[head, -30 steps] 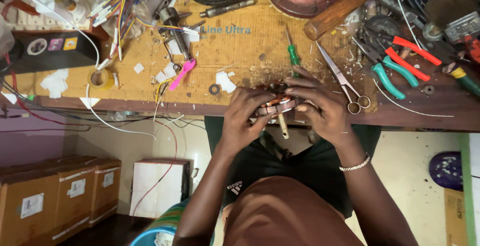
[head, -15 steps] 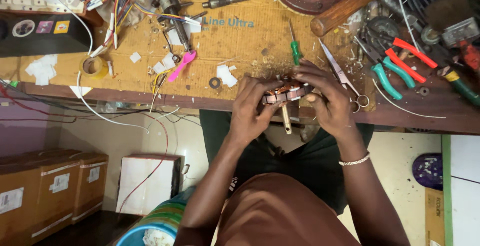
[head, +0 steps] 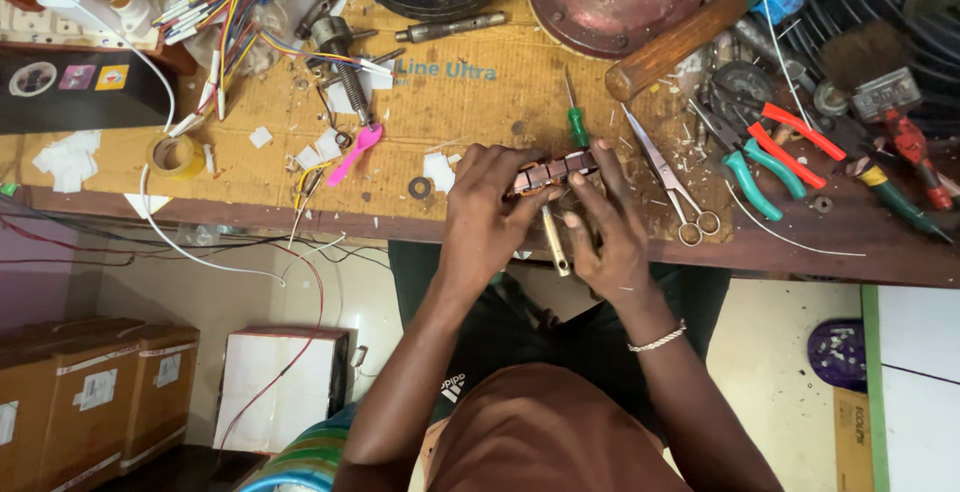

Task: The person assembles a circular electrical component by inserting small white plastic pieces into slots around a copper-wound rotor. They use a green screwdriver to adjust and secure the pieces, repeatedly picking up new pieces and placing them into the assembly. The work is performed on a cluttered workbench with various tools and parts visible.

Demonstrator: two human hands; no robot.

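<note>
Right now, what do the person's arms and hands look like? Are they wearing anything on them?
Both arms are bare, with no sleeves reaching the forearms and no gloves. The left hand wears nothing that shows. By the right hand, a thin, pale beaded bracelet circles the wrist. No rings or watch can be seen.

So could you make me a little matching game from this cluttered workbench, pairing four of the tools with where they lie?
Things:
1. steel scissors
2. green-handled screwdriver
3. pink plastic spoon-shaped tool
4. yellow tape roll

Places:
A. far left of the cardboard mat, by a white wire
B. just beyond the fingers holding the copper-wound part
C. left of the left hand, near white paper scraps
D. right of the right hand, handles toward the bench edge

Pairs: 1-D, 2-B, 3-C, 4-A
</note>
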